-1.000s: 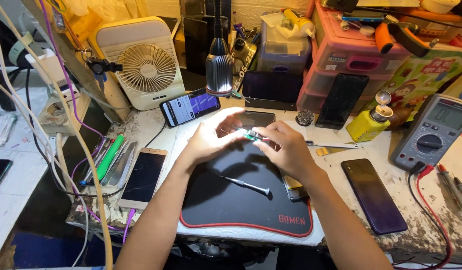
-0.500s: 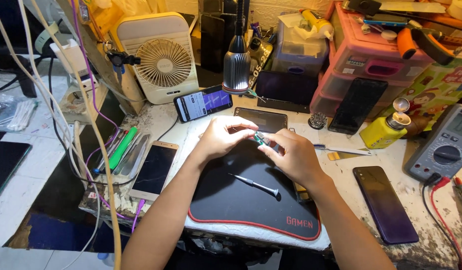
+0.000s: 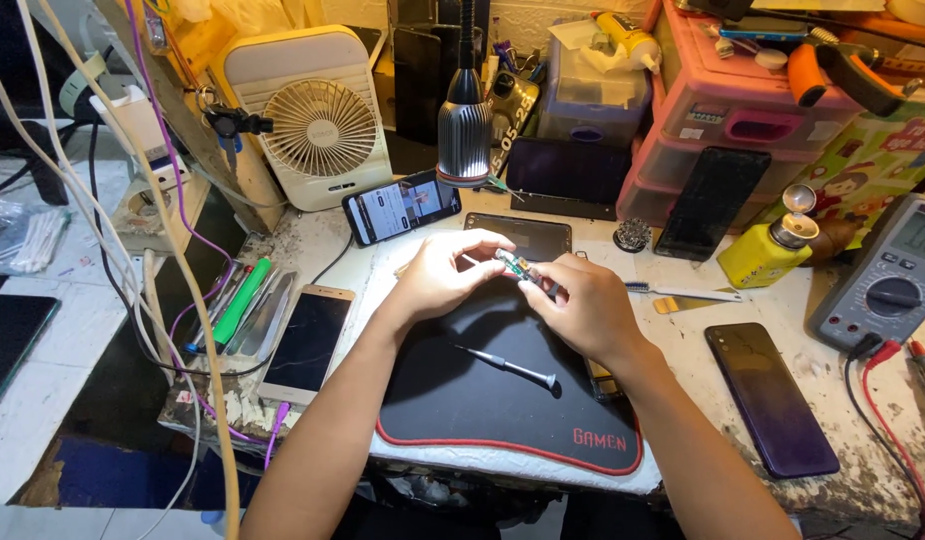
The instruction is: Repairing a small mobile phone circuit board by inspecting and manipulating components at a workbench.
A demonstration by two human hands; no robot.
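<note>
Hands meet under the lamp: your left hand [image 3: 441, 282] and right hand [image 3: 581, 308] both pinch a small green circuit board with metal parts [image 3: 516, 268], lifted clear of the black desk mat with a red edge [image 3: 463, 400] and held right in the bright pool from the grey gooseneck lamp head [image 3: 465, 130], seemingly so the fine detail can be read. Your left fingertips close on the board's near end while your right fingers grip the other end, each hand curled tight around it rather than loose. A slim black-handled precision screwdriver [image 3: 508, 367] lies free on the mat just below your hands, touching neither, within easy reach. Beyond the board, a dark phone lying face down [image 3: 528, 236] rests at the mat's far edge. A lit smartphone propped on its side [image 3: 401, 206] leans by the white desk fan [image 3: 318, 120], its screen turned toward you. To your right a purple-black phone [image 3: 771, 398] lies flat on the worn bench, with a yellow squeeze bottle with a metal cap [image 3: 771, 250] and a grey multimeter with red leads [image 3: 883, 285] farther off. A gold-edged phone [image 3: 308, 340] sits to your left, well apart
</note>
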